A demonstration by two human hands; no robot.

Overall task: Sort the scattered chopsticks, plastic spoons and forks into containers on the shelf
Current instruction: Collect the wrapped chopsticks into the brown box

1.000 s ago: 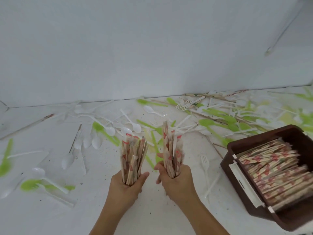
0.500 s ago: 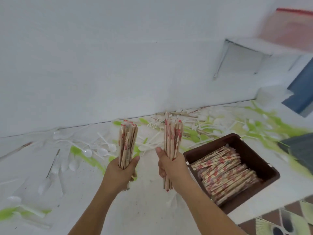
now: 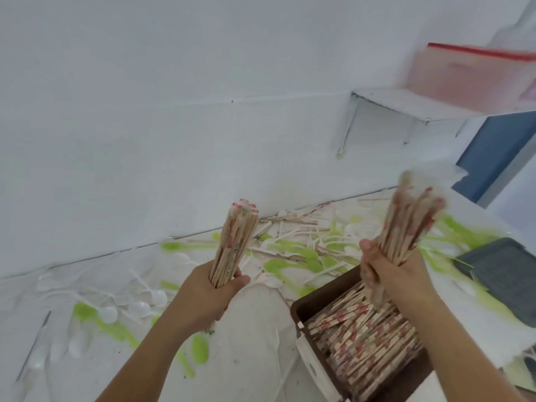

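My left hand (image 3: 206, 294) grips an upright bundle of paper-wrapped chopsticks (image 3: 235, 242) above the white counter. My right hand (image 3: 390, 274) holds a second chopstick bundle (image 3: 412, 221), blurred and tilted right, directly over the brown box (image 3: 301, 307). That box lies at the lower right, packed with wrapped chopsticks (image 3: 368, 338). Green spoons (image 3: 293, 265), white spoons (image 3: 139, 309) and white forks (image 3: 274, 339) lie scattered over the counter.
A white wall shelf (image 3: 406, 104) at the upper right carries a translucent red-rimmed container (image 3: 470, 76). A dark grey tray (image 3: 504, 277) rests at the counter's right edge. A blue panel (image 3: 490, 152) stands behind it. The wall runs close along the back.
The view has swung right. My right hand has carried its bundle rightward and up over the brown box, while my left hand has kept its bundle upright near the middle.
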